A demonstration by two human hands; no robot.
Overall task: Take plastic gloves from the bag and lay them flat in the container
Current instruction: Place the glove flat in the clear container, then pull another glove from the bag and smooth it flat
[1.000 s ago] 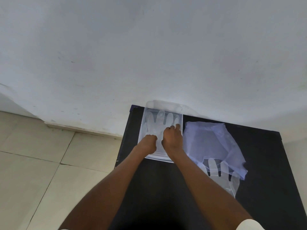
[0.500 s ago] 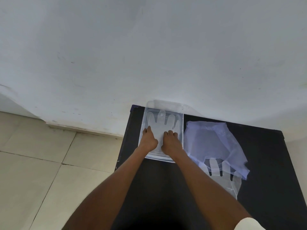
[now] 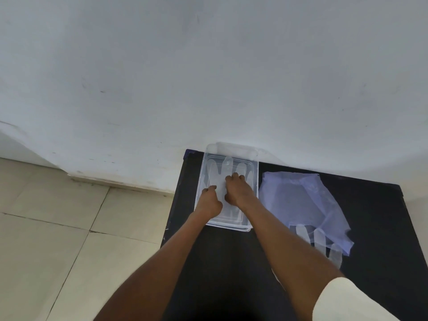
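Both hands are down inside the clear plastic container point(image 3: 253, 181), which sits at the far left corner of the black table point(image 3: 370, 205), close against the white wall point(image 3: 208, 66). A translucent plastic glove point(image 3: 228, 166) lies in it with its fingers spread toward the wall. The right hand point(image 3: 236, 189) presses flat on the glove's palm area, fingers extended and gripping nothing, likely to smooth the thin film so it lies flat. The left hand point(image 3: 209, 200) rests nearer the cuff end with its fingers curled; it seems to pin the glove in place, though whether it pinches the film cannot be told.

Just to the right of the container lies the pale bluish plastic bag point(image 3: 301, 200), slack and flattened, its mouth toward the person. More gloves point(image 3: 319, 239) poke out of that opening, fingers showing against the dark table, within easy reach of the right hand for the next pick. So the task looks partway done.
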